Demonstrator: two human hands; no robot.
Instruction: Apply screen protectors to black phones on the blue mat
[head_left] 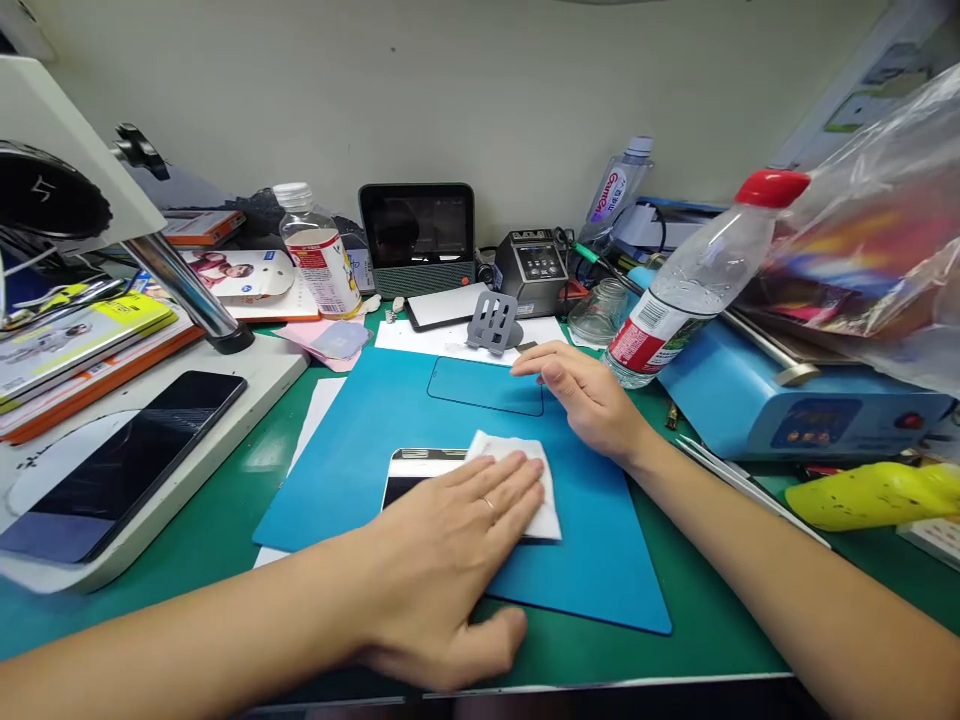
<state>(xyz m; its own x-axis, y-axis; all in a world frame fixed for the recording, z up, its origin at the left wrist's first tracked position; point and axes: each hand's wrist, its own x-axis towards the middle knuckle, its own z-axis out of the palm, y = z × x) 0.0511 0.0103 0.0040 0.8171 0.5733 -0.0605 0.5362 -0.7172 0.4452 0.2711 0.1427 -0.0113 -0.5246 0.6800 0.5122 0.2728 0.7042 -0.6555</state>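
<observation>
Head view: right of the mat [592, 590], a bottle [716, 255] holds clear liquid [684, 275]. Left hand [454, 540], fingers together, flattens tissue [550, 515]; right hand [591, 400] curls, fingers together.

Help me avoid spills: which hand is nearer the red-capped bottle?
Right. The right hand is just left of the red-capped bottle; the left hand is farther, on white tissue.

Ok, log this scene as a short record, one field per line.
Left hand: palm down on a white wipe
Under the wipe: flat panel, partly covered
Right hand: loosely bent, nothing visibly held
Near right hand: thin black outline; contact unclear
Work surface: blue mat
Behind mat: grey slotted stand
Far left: dark phone
Right side: red-capped bottle
</observation>
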